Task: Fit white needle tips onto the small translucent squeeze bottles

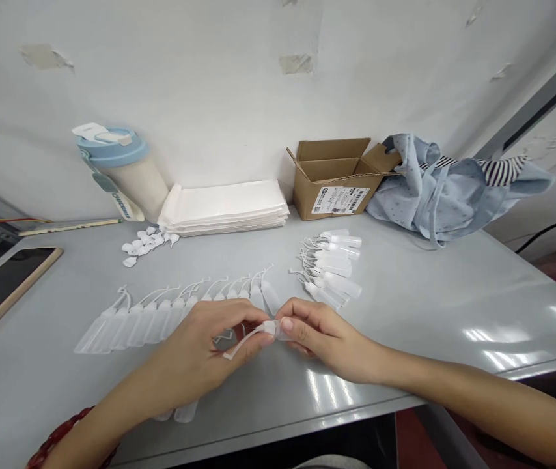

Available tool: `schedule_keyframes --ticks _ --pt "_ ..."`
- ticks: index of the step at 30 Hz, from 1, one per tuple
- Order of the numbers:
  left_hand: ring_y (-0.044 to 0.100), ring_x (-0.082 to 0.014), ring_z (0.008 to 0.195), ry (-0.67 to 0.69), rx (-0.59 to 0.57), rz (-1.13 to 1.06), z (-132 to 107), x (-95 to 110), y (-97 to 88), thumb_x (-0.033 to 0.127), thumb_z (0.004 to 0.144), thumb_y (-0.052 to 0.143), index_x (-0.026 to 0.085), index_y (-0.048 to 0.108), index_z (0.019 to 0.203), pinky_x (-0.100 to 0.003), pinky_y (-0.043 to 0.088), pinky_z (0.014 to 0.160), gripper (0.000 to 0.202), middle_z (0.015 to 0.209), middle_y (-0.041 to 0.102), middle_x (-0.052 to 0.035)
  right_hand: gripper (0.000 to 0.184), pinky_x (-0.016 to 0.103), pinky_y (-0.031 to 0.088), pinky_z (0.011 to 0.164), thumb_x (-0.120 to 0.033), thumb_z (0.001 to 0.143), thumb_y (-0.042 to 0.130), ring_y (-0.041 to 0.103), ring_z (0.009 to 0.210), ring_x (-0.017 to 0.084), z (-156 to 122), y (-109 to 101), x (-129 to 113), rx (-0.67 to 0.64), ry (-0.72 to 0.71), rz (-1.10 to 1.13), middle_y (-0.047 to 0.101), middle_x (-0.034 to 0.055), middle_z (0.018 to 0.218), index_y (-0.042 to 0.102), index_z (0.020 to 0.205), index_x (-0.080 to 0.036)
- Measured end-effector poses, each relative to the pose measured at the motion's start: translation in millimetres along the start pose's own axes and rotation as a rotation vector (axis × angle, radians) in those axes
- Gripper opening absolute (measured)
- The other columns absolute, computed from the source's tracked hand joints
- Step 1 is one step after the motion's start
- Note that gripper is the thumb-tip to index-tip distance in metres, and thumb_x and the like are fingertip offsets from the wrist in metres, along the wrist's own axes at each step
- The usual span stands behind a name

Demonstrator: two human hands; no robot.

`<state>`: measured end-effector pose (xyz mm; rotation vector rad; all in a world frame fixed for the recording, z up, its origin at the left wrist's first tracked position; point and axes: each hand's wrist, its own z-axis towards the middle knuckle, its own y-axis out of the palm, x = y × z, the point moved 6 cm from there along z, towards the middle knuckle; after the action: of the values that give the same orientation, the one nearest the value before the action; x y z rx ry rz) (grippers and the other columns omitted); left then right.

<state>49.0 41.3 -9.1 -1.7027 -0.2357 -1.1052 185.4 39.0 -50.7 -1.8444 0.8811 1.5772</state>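
Both hands meet over the front middle of a grey table (pixel 429 306). My left hand (pixel 204 352) and my right hand (pixel 319 335) pinch a small clear plastic dropper bottle (pixel 271 327) between their fingertips; its tethered cap strap (pixel 241 344) hangs down to the left. Behind the hands lies a row of several similar bottles (pixel 161 316) side by side. A smaller heap of such bottles (pixel 334 267) lies behind my right hand. A few more bottles (pixel 180 412) show under my left forearm.
A pile of small white caps (pixel 144 246), a stack of white bags (pixel 224 207), a blue-lidded cup (pixel 124 172), an open cardboard box (pixel 334 176) and a blue cloth (pixel 448 185) stand along the wall. A phone (pixel 2 286) lies at the left.
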Motion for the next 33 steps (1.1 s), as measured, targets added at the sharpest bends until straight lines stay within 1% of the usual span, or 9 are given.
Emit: schedule_keyframes --ticks 6,10,13,17,21,24,27,30,33 --pt "0.06 -0.0113 0.068 0.073 0.031 0.012 0 2 -2.0 0.029 0.088 0.058 0.025 0.068 0.094 -0.021 0.046 0.066 0.013 0.078 0.069 0.0032 0.035 0.022 0.028 0.049 -0.049 0.093 0.046 0.036 0.053 0.007 0 0 -1 0.001 -0.004 -0.005 0.043 -0.0054 0.062 0.053 0.087 -0.016" --pt "0.06 -0.0139 0.071 -0.017 0.112 -0.018 -1 0 -6.0 0.033 0.085 0.059 0.023 0.069 0.088 -0.023 0.048 0.067 0.014 0.079 0.07 0.0011 0.033 0.022 0.029 0.049 -0.049 0.092 0.047 0.037 0.054 0.008 -1 -3 -4 0.041 -0.033 -0.059 0.042 -0.0051 0.062 0.054 0.091 -0.017" --pt "0.059 -0.0154 0.071 -0.127 0.15 -0.055 -2 -6 -9.5 0.038 0.085 0.057 0.023 0.068 0.084 -0.022 0.047 0.058 0.019 0.076 0.068 0.0 0.03 0.023 0.033 0.051 -0.047 0.09 0.052 0.042 0.059 0.011 -2 -8 -7 0.126 -0.1 -0.188 0.046 -0.0029 0.067 0.055 0.098 -0.018" --pt "0.058 -0.0153 0.068 -0.163 0.116 -0.08 -2 -10 -10.9 0.043 0.086 0.057 0.023 0.068 0.084 -0.019 0.042 0.048 0.023 0.074 0.066 -0.0005 0.027 0.025 0.039 0.056 -0.041 0.092 0.049 0.049 0.066 0.014 -4 -12 -11 0.204 -0.228 -0.306 0.054 0.001 0.074 0.056 0.105 -0.018" --pt "0.059 -0.015 0.072 -0.119 0.075 -0.064 -2 -9 -8.6 0.038 0.086 0.057 0.023 0.069 0.086 -0.02 0.044 0.053 0.019 0.079 0.069 -0.0002 0.026 0.025 0.037 0.054 -0.037 0.094 0.045 0.045 0.058 0.012 -7 -14 -17 0.254 -0.317 -0.379 0.052 -0.0008 0.067 0.058 0.102 -0.016" --pt "0.059 -0.0138 0.069 -0.048 0.091 -0.021 -2 -6 -7.5 0.034 0.087 0.057 0.023 0.069 0.087 -0.02 0.045 0.057 0.017 0.077 0.069 0.0008 0.027 0.024 0.032 0.05 -0.038 0.095 0.045 0.04 0.052 0.01 -6 -15 -16 0.255 -0.287 -0.316 0.045 -0.0039 0.06 0.059 0.097 -0.015" --pt "0.058 -0.0124 0.065 0.023 0.118 0.056 -1 -3 -7.1 0.032 0.088 0.055 0.022 0.068 0.088 -0.021 0.044 0.059 0.017 0.074 0.067 0.0013 0.032 0.023 0.027 0.046 -0.045 0.094 0.045 0.035 0.048 0.009 -3 -16 -8 0.213 -0.179 -0.163 0.038 -0.0063 0.056 0.059 0.093 -0.015" --pt "0.057 -0.0118 0.063 0.08 0.138 0.128 -1 1 -6.6 0.029 0.09 0.051 0.021 0.066 0.088 -0.021 0.044 0.059 0.017 0.073 0.066 0.0015 0.034 0.022 0.026 0.045 -0.048 0.092 0.048 0.033 0.047 0.008 0 -15 -1 0.186 -0.111 -0.037 0.036 -0.0071 0.055 0.059 0.093 -0.016" --pt "0.058 -0.0126 0.066 0.069 0.155 0.132 0 1 -6.2 0.029 0.089 0.051 0.021 0.065 0.088 -0.022 0.046 0.063 0.016 0.074 0.065 0.0015 0.031 0.022 0.028 0.046 -0.046 0.092 0.049 0.035 0.048 0.008 2 -16 -1 0.19 -0.121 -0.006 0.038 -0.0069 0.056 0.058 0.095 -0.017"
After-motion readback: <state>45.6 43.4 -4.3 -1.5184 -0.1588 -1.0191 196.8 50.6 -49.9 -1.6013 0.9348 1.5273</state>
